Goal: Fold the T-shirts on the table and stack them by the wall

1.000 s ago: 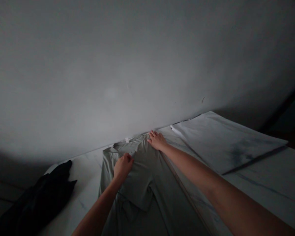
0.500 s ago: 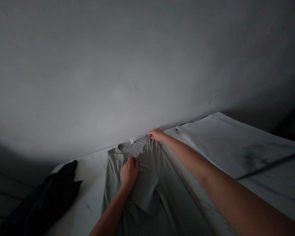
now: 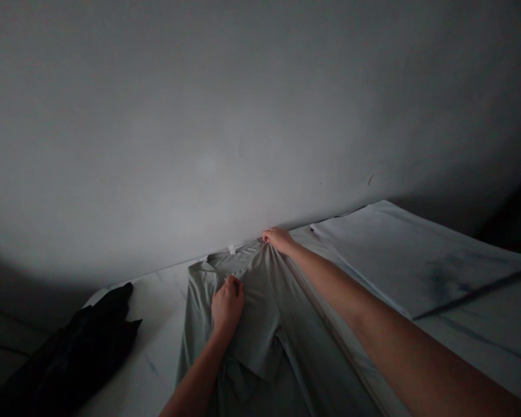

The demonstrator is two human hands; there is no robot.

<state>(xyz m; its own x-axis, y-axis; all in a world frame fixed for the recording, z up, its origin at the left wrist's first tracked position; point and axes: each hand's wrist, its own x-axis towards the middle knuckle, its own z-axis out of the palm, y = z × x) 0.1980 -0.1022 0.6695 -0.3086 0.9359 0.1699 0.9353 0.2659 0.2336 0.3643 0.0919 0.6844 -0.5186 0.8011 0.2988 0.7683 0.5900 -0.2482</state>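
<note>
A grey-green long-sleeved shirt (image 3: 260,336) lies spread on a pale marbled surface, its neckline toward the wall. A small white label (image 3: 231,249) shows at the back of the collar. My left hand (image 3: 228,301) is closed on the front neckline, its fingertips partly hidden. At the far right shoulder, beside the collar, my right hand (image 3: 276,237) pinches the fabric. Creases run down the shirt from that pinch.
A black crumpled cloth (image 3: 82,341) lies at the left end of the surface. To the right is a flat whitish sheet (image 3: 386,255) with a dark smudge. A plain grey wall (image 3: 243,127) rises directly behind the surface (image 3: 151,341).
Both hands keep their hold on the shirt with hardly any movement. The view has shifted very slightly, and the fabric near the right hand looks a little more drawn.
</note>
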